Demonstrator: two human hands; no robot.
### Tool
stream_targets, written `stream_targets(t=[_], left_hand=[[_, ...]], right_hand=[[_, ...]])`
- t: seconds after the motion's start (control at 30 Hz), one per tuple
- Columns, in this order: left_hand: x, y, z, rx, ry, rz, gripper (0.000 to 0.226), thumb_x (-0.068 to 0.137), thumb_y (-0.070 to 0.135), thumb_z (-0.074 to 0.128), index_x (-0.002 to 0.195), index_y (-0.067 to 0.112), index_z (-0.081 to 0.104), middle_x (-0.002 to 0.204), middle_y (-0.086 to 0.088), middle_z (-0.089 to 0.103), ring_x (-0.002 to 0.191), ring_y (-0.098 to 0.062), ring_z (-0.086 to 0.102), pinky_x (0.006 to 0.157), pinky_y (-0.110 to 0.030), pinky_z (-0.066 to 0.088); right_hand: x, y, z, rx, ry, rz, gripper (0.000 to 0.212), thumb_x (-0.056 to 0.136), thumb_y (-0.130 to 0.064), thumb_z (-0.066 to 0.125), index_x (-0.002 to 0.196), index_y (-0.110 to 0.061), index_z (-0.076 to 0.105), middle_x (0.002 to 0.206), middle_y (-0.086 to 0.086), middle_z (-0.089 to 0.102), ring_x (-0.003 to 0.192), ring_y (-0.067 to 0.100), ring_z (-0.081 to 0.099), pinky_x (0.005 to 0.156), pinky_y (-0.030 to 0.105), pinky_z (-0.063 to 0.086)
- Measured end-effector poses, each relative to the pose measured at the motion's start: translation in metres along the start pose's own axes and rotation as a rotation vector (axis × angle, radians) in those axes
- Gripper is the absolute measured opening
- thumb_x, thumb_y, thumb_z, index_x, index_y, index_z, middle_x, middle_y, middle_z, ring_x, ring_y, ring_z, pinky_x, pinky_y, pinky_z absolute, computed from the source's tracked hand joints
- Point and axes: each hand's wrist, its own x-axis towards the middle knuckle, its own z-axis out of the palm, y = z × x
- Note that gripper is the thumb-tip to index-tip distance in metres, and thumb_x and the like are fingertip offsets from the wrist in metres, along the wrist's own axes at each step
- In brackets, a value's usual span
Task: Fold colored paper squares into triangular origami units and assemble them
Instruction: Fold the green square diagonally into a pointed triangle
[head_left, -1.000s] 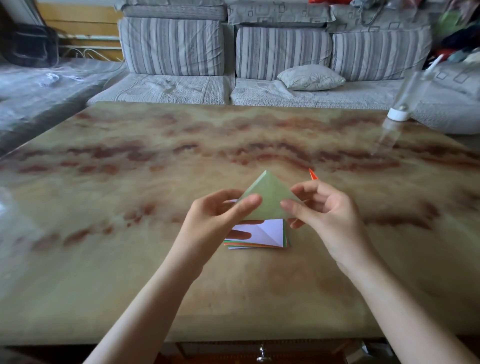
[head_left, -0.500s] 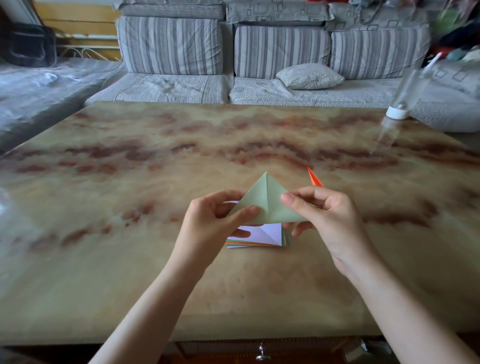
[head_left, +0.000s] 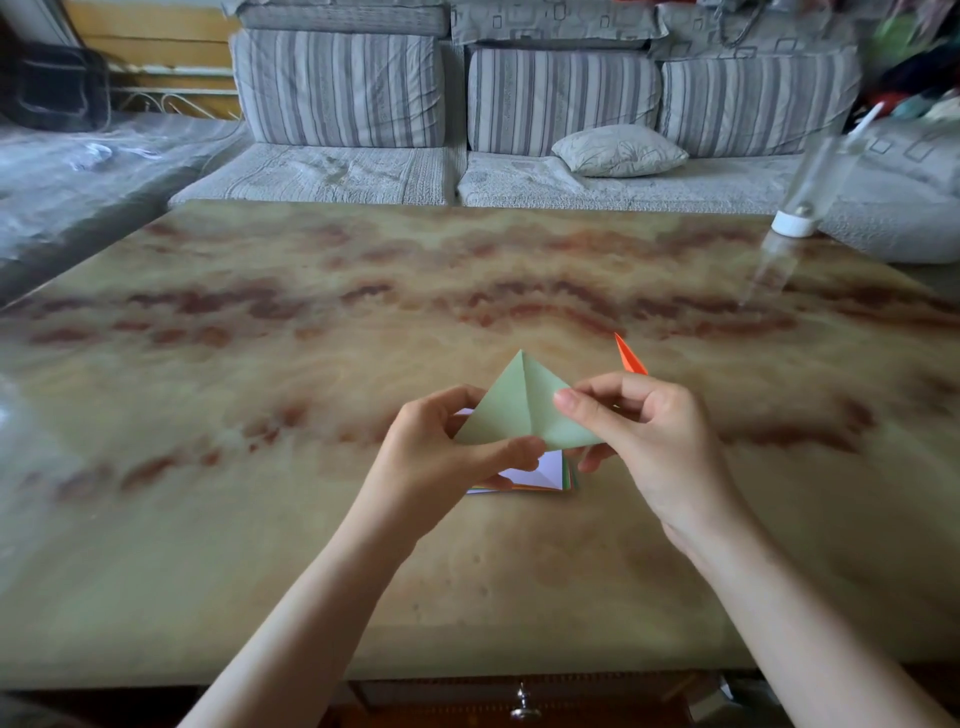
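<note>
Item 1: pale green paper folded into a triangle (head_left: 524, 410), apex up, one crease running from the apex down its middle. It is held in the air above the table, between the two hands and just over the paper stack.

Item 2: left hand (head_left: 441, 467). The thumb lies along the triangle's lower edge near the left corner, with the fingers curled behind the sheet, pinching the paper.

Item 3: right hand (head_left: 639, 431). The thumb tip presses on the triangle's right slope and the fingers are bent behind it, pinching that side.

Item 4: small stack of coloured paper squares (head_left: 540, 475), top sheet showing white, with orange and green edges visible. It lies flat on the table beneath the hands and is partly hidden by them.

Item 5: narrow orange folded paper piece (head_left: 629, 356), pointed, on the table just beyond the right hand.

Item 6: glossy marble-patterned table (head_left: 311, 364), beige with reddish-brown veining.

Item 7: clear plastic bottle with a white base (head_left: 792, 223), at the far right edge of the table, blurred.

Item 8: grey striped sofa (head_left: 337, 88) behind the table, with a pale cushion (head_left: 618, 150) on its seat.

Item 9: metal drawer knob (head_left: 523, 706) under the table's near edge.
</note>
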Motion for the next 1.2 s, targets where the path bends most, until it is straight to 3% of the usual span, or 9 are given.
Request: stream_targets(t=[0.17,0.3,0.4,0.5,0.6,0.93,1.1,1.2], left_hand=[[0.001,-0.002,0.001,0.025,0.035,-0.001,0.021,0.070,0.007,0.080,0.086,0.010,0.068,0.069,-0.003,0.074,0.067,-0.013,0.072,0.059,-0.020,0.055],[0.001,0.000,0.001,-0.052,0.100,0.007,0.021,0.070,0.007,0.080,0.088,0.005,0.069,0.072,-0.009,0.074,0.062,-0.012,0.071,0.056,-0.017,0.054],[0.002,0.000,0.001,-0.086,0.144,0.025,0.022,0.069,0.006,0.080,0.088,0.003,0.069,0.074,-0.011,0.074,0.063,-0.012,0.070,0.059,-0.018,0.055],[0.002,-0.003,0.003,-0.058,0.171,0.033,0.020,0.068,0.008,0.080,0.085,0.005,0.070,0.072,-0.008,0.074,0.064,-0.014,0.070,0.062,-0.020,0.056],[0.002,-0.006,0.004,-0.024,0.198,0.036,0.021,0.067,0.012,0.081,0.084,0.007,0.071,0.073,-0.006,0.074,0.068,-0.020,0.070,0.072,-0.030,0.059],[-0.001,0.000,0.007,-0.069,0.207,0.068,0.017,0.071,0.009,0.079,0.084,0.007,0.070,0.068,-0.005,0.073,0.064,-0.011,0.068,0.071,-0.024,0.055],[0.000,-0.001,0.007,-0.061,0.231,0.069,0.019,0.070,0.013,0.079,0.086,0.008,0.069,0.069,-0.004,0.074,0.074,-0.024,0.070,0.080,-0.036,0.056],[0.000,-0.001,0.007,-0.068,0.227,0.062,0.020,0.071,0.014,0.078,0.087,0.008,0.069,0.069,-0.003,0.074,0.069,-0.017,0.068,0.082,-0.037,0.055]], right_hand=[[-0.001,-0.002,0.001,0.005,0.000,0.010,0.007,0.078,-0.014,0.072,0.077,-0.007,0.070,0.059,-0.004,0.066,0.048,0.009,0.060,0.044,0.023,0.046],[-0.004,-0.007,0.000,0.075,-0.093,0.166,0.026,0.062,-0.033,0.075,0.079,-0.013,0.072,0.070,0.001,0.069,0.060,0.017,0.064,0.050,0.025,0.048],[-0.007,-0.006,0.004,0.108,-0.144,0.234,0.025,0.058,-0.031,0.075,0.071,-0.010,0.072,0.071,0.005,0.070,0.060,0.016,0.060,0.049,0.022,0.046],[-0.009,-0.003,0.009,0.144,-0.124,0.241,0.017,0.063,-0.023,0.075,0.070,-0.008,0.072,0.069,0.005,0.069,0.056,0.014,0.056,0.047,0.021,0.044],[-0.010,-0.001,0.012,0.164,-0.097,0.245,0.008,0.072,-0.014,0.074,0.071,-0.006,0.072,0.068,0.004,0.068,0.054,0.012,0.054,0.047,0.021,0.043],[-0.006,-0.003,0.005,0.214,-0.014,0.224,0.013,0.080,-0.009,0.067,0.069,-0.004,0.069,0.072,0.006,0.071,0.050,0.010,0.049,0.049,0.017,0.041],[-0.004,-0.003,0.005,0.239,-0.021,0.218,0.019,0.084,-0.010,0.063,0.066,-0.009,0.070,0.076,0.008,0.072,0.049,0.011,0.047,0.049,0.019,0.040],[-0.002,-0.003,0.004,0.251,-0.004,0.211,0.024,0.085,-0.010,0.062,0.062,-0.013,0.071,0.077,0.007,0.071,0.049,0.011,0.045,0.050,0.021,0.038]])
